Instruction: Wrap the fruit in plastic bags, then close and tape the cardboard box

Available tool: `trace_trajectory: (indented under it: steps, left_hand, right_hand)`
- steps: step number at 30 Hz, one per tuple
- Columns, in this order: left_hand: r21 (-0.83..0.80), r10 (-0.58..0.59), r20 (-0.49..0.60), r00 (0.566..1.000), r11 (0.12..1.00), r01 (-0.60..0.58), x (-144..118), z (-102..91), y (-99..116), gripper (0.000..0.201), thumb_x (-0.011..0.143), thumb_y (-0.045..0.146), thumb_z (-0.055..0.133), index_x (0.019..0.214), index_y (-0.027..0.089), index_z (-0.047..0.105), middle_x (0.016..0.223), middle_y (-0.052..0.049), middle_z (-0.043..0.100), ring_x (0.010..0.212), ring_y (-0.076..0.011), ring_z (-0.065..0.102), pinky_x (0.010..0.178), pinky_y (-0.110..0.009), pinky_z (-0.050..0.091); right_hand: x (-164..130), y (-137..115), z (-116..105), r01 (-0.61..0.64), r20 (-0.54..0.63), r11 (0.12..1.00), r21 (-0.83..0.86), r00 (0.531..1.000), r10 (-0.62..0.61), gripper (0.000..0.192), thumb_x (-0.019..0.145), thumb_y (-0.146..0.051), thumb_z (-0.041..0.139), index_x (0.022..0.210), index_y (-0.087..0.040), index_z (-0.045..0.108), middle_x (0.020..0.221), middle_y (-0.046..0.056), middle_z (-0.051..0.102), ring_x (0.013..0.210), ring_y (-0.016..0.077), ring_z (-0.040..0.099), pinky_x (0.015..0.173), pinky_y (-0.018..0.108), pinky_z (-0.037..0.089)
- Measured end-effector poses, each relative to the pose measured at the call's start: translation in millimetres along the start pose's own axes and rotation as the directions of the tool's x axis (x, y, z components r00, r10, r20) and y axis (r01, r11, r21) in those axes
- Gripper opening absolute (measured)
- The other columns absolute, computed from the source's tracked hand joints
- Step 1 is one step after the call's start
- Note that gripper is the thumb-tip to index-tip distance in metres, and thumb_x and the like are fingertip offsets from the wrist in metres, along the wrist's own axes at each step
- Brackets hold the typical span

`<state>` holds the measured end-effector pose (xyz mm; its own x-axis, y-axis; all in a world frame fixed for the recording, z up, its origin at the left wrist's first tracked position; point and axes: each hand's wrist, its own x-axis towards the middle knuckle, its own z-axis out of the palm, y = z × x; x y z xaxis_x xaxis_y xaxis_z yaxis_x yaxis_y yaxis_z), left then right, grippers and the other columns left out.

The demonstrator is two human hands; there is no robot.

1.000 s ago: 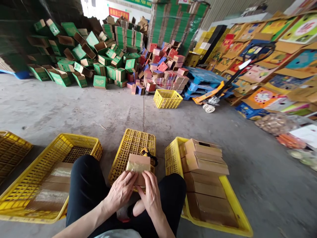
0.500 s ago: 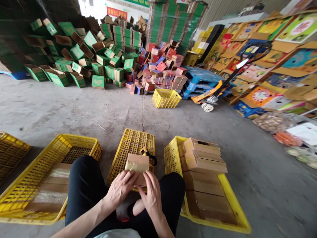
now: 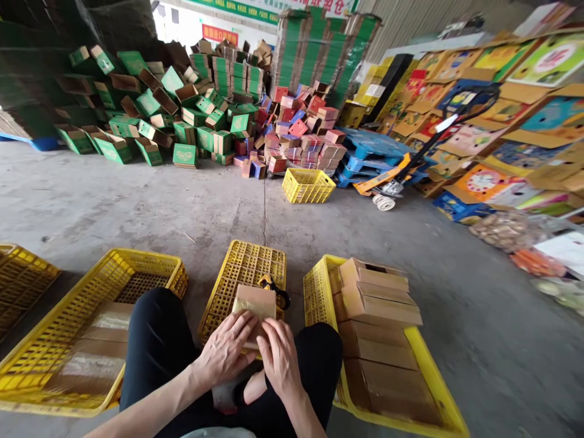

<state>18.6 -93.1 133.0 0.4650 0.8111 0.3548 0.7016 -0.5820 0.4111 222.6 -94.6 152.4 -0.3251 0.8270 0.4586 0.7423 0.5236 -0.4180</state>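
A small brown cardboard box (image 3: 255, 300) with shiny clear tape on it rests on an upturned yellow crate (image 3: 241, 274) between my knees. My left hand (image 3: 225, 350) presses on the box's near left side and my right hand (image 3: 280, 359) covers its near right side. Both hands lie flat on the box with fingers together. A yellow and black tape dispenser (image 3: 274, 291) lies on the crate just behind the box.
A yellow crate (image 3: 319, 286) at my right holds stacked brown boxes (image 3: 378, 304). Another yellow crate (image 3: 114, 267) at my left holds flat taped boxes. Piles of green, red and printed cartons, a small yellow basket (image 3: 308, 185), blue pallets and a pallet jack (image 3: 387, 188) stand beyond the concrete floor.
Both hands have slid a little nearer over the box, covering more of its near part. The view has shifted slightly.
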Motion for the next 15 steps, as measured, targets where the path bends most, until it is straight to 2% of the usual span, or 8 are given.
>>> trace_trajectory:
  steps: [2,5,10,15]
  left_hand:
    - [0.015,-0.005,0.007,1.000,1.000,0.005,6,-1.8,0,0.076,0.097,0.061,0.059,0.159,0.020,0.043,0.152,-0.015,0.055,0.138,-0.0345,0.051,0.116,-0.048,0.043]
    - [0.066,-0.021,-0.013,1.000,0.998,0.022,11,3.5,-3,0.085,0.094,0.072,0.055,0.157,0.017,0.045,0.153,-0.018,0.055,0.136,-0.0363,0.054,0.115,-0.047,0.042]
    - [0.108,-0.046,-0.070,0.997,0.993,0.053,14,12.1,-11,0.091,0.093,0.078,0.050,0.157,0.013,0.045,0.154,-0.021,0.054,0.141,-0.0382,0.050,0.119,-0.048,0.037]
    - [0.079,-0.034,-0.088,0.996,0.996,0.041,17,4.1,-24,0.096,0.092,0.080,0.048,0.158,0.011,0.042,0.152,-0.022,0.055,0.140,-0.0373,0.052,0.120,-0.048,0.037]
  right_hand:
    - [10,0,1,0.000,-0.004,1.000,-0.018,1.000,0.000,0.034,0.109,-0.029,0.040,0.131,-0.024,0.066,0.124,0.010,0.072,0.113,0.0252,0.068,0.101,0.045,0.057]
    - [24,-2,6,-0.013,-0.012,0.998,-0.067,1.000,0.012,0.035,0.110,-0.029,0.038,0.129,-0.022,0.066,0.122,0.010,0.072,0.109,0.0243,0.068,0.099,0.043,0.055]
    - [36,-3,11,0.004,-0.002,0.989,-0.146,1.000,-0.005,0.033,0.110,-0.029,0.039,0.125,-0.020,0.067,0.118,0.010,0.072,0.102,0.0248,0.067,0.094,0.042,0.052]
    - [31,-3,10,0.011,-0.013,0.990,-0.143,1.000,-0.013,0.031,0.110,-0.026,0.039,0.116,-0.021,0.069,0.111,0.009,0.072,0.094,0.0229,0.066,0.086,0.039,0.050]
